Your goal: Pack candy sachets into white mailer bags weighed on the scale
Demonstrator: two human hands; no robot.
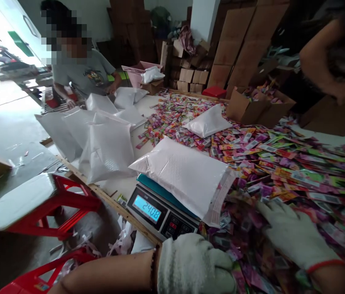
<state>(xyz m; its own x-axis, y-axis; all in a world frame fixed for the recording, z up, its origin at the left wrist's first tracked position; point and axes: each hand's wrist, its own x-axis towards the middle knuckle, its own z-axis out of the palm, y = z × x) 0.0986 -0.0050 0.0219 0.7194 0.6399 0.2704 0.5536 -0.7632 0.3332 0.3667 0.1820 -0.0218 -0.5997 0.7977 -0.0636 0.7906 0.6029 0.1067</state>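
white cotton gloves cover both hands. the left hand (195, 265) is curled at the near edge of the table (123, 185), its grip closed in a loose fist on nothing that shows. the right hand (293, 232) lies flat, fingers apart, on the heap of colourful sachets (282, 163), too many to count. between the hands, one padded mailer (187, 175) rests on one scale (160, 210), its open mouth facing the heap. one more mailer (207, 122) lies on the sachets farther back. about six filled mailers (105, 143) stand along the left edge. two red stools (43, 204) sit on the floor.
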